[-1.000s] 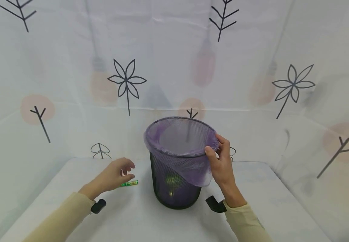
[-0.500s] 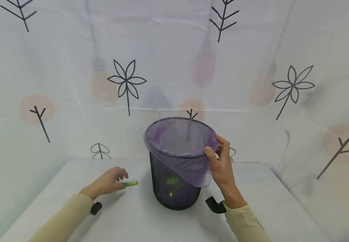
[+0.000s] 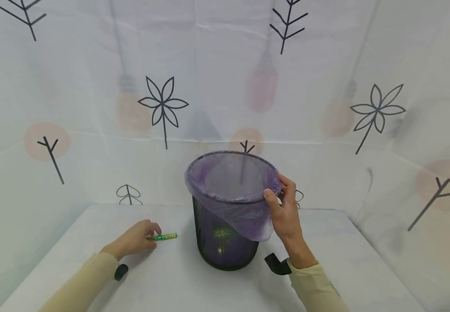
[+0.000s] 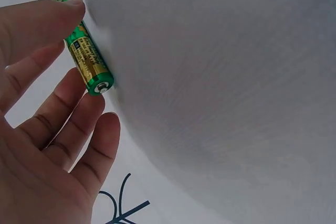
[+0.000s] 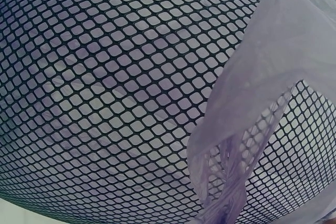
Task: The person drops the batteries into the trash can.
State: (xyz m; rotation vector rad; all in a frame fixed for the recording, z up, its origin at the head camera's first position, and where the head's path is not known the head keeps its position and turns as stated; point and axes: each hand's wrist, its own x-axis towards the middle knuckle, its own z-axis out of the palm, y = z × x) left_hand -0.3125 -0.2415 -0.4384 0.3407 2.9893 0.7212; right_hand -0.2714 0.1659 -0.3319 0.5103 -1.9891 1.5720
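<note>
My left hand (image 3: 135, 237), low over the table left of centre, has its thumb and forefinger about a green-and-gold battery (image 3: 167, 236). In the left wrist view the thumb crosses the battery (image 4: 88, 59), hiding part of it, while the other fingers spread loosely below. A dark line breaks its length in the head view; I cannot tell whether two lie end to end. My right hand (image 3: 286, 212) grips the rim of a black mesh wastebasket (image 3: 225, 255), thumb outside. A thin purple bin liner (image 3: 244, 219) is folded over that rim, its edge hanging down the front.
Green-gold patches show dimly through the wastebasket's lower mesh. The wastebasket stands upright on a white-covered table (image 3: 194, 290). Behind it hangs a white cloth (image 3: 225, 65) printed with plants. The right wrist view shows mostly mesh and liner.
My left hand has come down and slightly left, from hovering above the battery to pinching it at its left part. My right hand and the wastebasket have stayed put.
</note>
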